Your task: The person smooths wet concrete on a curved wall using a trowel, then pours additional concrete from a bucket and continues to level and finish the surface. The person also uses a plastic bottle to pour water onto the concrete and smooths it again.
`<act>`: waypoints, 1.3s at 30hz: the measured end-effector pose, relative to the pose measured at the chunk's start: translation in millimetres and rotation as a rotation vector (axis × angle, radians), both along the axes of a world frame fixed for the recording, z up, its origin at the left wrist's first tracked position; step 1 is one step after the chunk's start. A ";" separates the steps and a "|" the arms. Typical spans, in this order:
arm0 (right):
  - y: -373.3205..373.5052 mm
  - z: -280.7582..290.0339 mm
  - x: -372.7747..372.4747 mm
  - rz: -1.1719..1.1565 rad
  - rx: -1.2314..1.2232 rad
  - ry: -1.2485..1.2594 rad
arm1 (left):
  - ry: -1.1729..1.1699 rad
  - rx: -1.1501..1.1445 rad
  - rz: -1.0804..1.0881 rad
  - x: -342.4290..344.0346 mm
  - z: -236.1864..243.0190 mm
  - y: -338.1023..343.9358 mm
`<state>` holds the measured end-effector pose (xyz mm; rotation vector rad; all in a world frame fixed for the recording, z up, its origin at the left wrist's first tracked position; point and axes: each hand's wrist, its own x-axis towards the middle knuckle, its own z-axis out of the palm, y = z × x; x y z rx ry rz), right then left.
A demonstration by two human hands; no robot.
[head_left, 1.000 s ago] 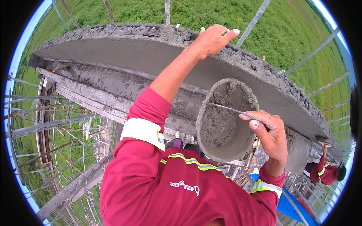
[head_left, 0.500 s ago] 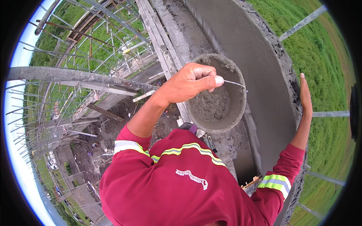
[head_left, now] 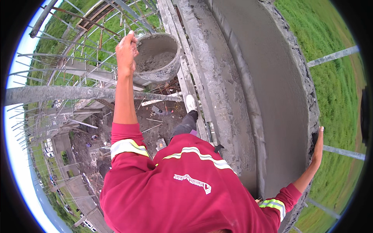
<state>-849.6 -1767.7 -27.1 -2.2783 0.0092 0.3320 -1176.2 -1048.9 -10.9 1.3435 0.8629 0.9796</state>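
Out at the far left, my left hand (head_left: 126,54) grips the wire handle of a bucket (head_left: 167,73). Grey, wet-looking mortar (head_left: 155,61) lies in the bottom, and more is caked on the bucket's sides. The bucket hangs tilted beside the planks, so I see into it. My right hand (head_left: 318,145) rests with outstretched fingers on the outer side of the rough concrete wall edge (head_left: 309,89). It holds nothing. A white shoe (head_left: 190,103) of mine stands on the narrow wooden planks (head_left: 200,83).
Between planks and wall runs a concrete ledge (head_left: 217,73) beside a smooth grey channel (head_left: 272,77). A metal pipe (head_left: 77,93) crosses at left. Below lies a dirt ground (head_left: 128,136) with debris; scaffold poles and grass surround it. A pole (head_left: 344,152) sticks out beyond the right hand.
My left hand has carried the bucket from above the ledge leftward and farther off, past the planks. My right hand has slid nearer along the wall edge. My shoe has come into view.
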 end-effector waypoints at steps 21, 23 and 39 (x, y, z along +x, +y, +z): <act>253.5 50.0 227.9 -0.145 -0.098 -0.351 | 0.047 -0.169 0.349 53.5 -164.6 269.5; 402.0 60.6 286.7 -0.002 -0.016 -0.447 | 0.062 -0.179 0.294 76.1 -169.1 293.2; 731.6 2.3 422.8 0.430 -0.128 0.001 | 0.053 -0.204 0.156 296.7 -163.6 516.9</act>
